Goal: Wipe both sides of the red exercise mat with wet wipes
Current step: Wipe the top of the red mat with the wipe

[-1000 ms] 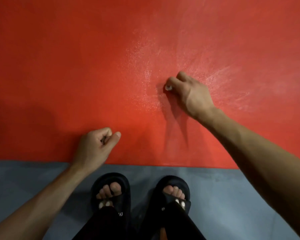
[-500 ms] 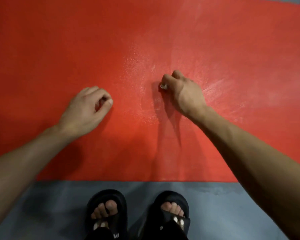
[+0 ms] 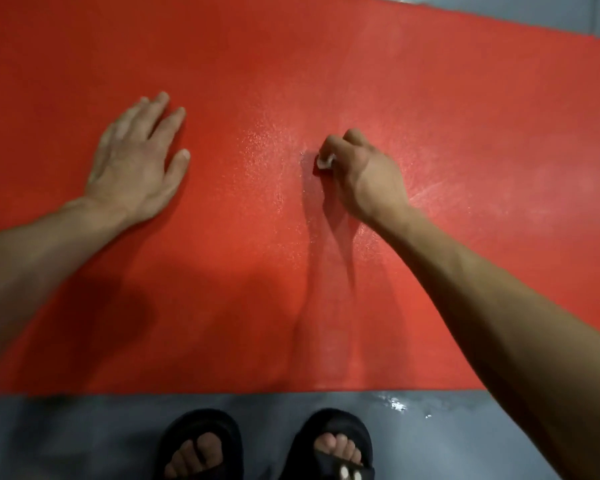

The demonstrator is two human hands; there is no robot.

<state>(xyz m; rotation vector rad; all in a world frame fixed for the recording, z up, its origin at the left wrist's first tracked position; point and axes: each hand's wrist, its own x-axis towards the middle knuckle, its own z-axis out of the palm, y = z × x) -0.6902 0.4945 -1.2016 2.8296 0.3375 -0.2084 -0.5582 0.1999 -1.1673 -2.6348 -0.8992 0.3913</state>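
Red mat is lying flat on the grey floor, long axis running left-right, far edge tilting slightly away toward the left. Right hand is curling its fingers around a small balled white wipe, pressing it onto mat centre, wet sheen around it. Left hand is resting flat on the mat, fingers straight, slightly spread. Feet in black sandals are standing just off the near edge

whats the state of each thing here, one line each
red exercise mat: flat on the floor, damp sheen around the middle
wet wipe: bunched small, pressed on the mat
right hand: fingers curled round the wipe
left hand: fingers straight, palm down on the mat
sandals: on both feet, on grey floor
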